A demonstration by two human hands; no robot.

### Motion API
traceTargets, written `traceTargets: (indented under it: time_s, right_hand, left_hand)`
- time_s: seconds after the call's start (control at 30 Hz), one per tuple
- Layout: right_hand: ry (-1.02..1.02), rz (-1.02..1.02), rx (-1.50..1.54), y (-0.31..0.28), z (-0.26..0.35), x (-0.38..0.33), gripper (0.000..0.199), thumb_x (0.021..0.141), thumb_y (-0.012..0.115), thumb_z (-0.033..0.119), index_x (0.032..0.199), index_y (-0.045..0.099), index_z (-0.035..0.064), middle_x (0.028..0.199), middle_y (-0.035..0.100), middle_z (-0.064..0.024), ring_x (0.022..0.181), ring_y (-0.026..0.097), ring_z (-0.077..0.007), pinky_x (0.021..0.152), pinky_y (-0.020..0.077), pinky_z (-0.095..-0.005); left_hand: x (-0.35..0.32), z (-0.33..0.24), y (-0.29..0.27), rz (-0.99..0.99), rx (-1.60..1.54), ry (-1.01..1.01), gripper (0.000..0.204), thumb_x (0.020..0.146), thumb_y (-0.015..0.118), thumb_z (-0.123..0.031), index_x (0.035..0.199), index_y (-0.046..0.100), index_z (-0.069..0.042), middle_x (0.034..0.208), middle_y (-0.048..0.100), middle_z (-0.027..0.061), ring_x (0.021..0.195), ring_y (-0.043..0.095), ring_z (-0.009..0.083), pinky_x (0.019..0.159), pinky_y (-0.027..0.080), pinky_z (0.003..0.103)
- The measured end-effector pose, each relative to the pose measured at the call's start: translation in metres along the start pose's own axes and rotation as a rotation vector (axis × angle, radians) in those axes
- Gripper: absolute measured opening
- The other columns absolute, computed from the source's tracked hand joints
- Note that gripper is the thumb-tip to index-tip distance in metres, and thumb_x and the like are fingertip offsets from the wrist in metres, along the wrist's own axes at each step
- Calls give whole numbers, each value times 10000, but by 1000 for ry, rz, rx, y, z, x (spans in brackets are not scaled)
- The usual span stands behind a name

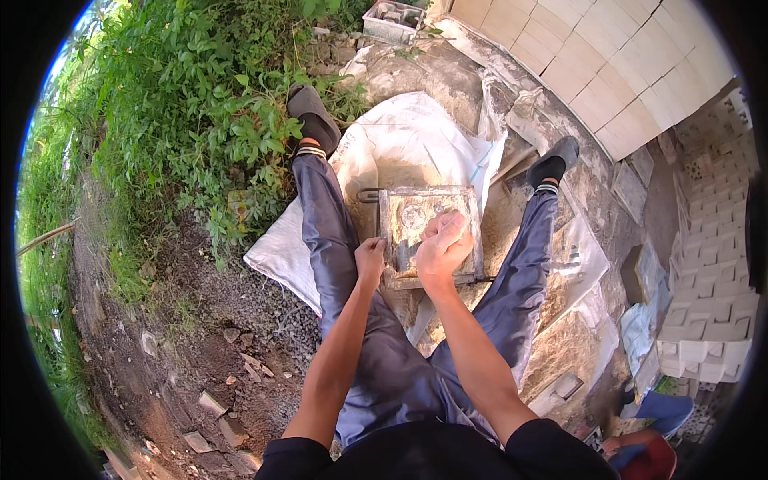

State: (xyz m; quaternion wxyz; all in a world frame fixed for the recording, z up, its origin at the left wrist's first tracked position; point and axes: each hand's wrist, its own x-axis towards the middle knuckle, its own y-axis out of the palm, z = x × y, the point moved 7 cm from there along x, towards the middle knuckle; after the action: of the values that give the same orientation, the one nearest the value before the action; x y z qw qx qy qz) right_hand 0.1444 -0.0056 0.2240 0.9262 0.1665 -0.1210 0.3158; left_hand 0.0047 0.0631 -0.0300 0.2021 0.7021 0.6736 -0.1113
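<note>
Left hand [370, 261], fingers curled at the frame [428, 191]'s left edge, grip unclear; right hand [442, 253] fisted above its right half.

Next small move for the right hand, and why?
Probably lower the right hand gently onto the sandy fill: it's closed in a fist over the frame, the fill looks uneven, and the left hand sits at the frame's left edge, where it could steady it. Whether the fist holds anything is hidden.
</note>
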Motion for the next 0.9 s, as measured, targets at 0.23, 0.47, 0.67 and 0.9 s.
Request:
traceTargets:
  time_s: [0.23, 0.47, 0.67, 0.9]
  right_hand:
    - [23, 8, 92, -10, 56, 19, 484, 967, 319, 329, 578, 356, 44, 480, 380, 10, 418, 336, -65, 386, 248, -245]
    - [46, -44, 86, -14, 20, 0, 493, 952, 339, 406, 585, 252, 90, 503, 253, 25, 409, 236, -72, 375, 192, -243]
    - [32, -4, 132, -9, 73, 19, 462, 966, 313, 329, 598, 344, 53, 498, 348, 9, 435, 313, -65, 395, 234, -227]
    - [73, 36, 121, -8, -1, 8, 454, 959, 352, 321, 593, 350, 52, 498, 339, 21, 433, 313, -67, 395, 238, -238]
  left_hand:
    - [-1, 15, 4, -10, -101, 2, 71, 845, 577, -61, 860, 609, 0, 603, 493, -38, 443, 356, 33, 390, 257, 215]
    - [-4, 13, 2, -4, -23, -33, 87, 832, 593, -48, 880, 620, 19, 663, 528, -25, 484, 368, 33, 425, 280, 211]
    - [1, 19, -1, -4, -131, 27, 89, 833, 598, -53, 878, 618, 21, 669, 528, -27, 479, 373, 33, 414, 279, 215]
    - [-10, 10, 3, 14, -56, -67, 92, 836, 598, -62, 887, 624, 9, 646, 514, -29, 466, 365, 34, 402, 268, 214]
